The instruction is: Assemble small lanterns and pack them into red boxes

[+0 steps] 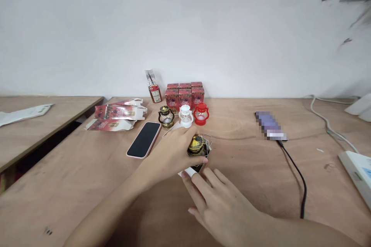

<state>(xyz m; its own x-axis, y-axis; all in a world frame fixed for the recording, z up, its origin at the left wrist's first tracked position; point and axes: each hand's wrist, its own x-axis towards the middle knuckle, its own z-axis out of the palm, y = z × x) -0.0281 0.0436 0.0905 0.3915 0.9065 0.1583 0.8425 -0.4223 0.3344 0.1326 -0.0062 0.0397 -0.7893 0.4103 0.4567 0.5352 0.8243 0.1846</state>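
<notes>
I see the gold lantern (196, 144) sitting partly inside its opened box (189, 171) at mid-worktop (246, 170). My left hand (171, 154) is clamped around both. My right hand (220, 204) lies flat, fingertips touching the box flap. Behind stand three loose lanterns (186, 115) and closed red boxes (184, 94).

No text, brand or number can be read. Printing is seen on the red boxes (184, 95) beyond the left grip (171, 150), on the flattened cartons (116, 117) to its left and on the sachet (153, 87) farther back, but it is too small to be made out. The gold lantern (196, 144) held in that grip bears nothing legible.
</notes>
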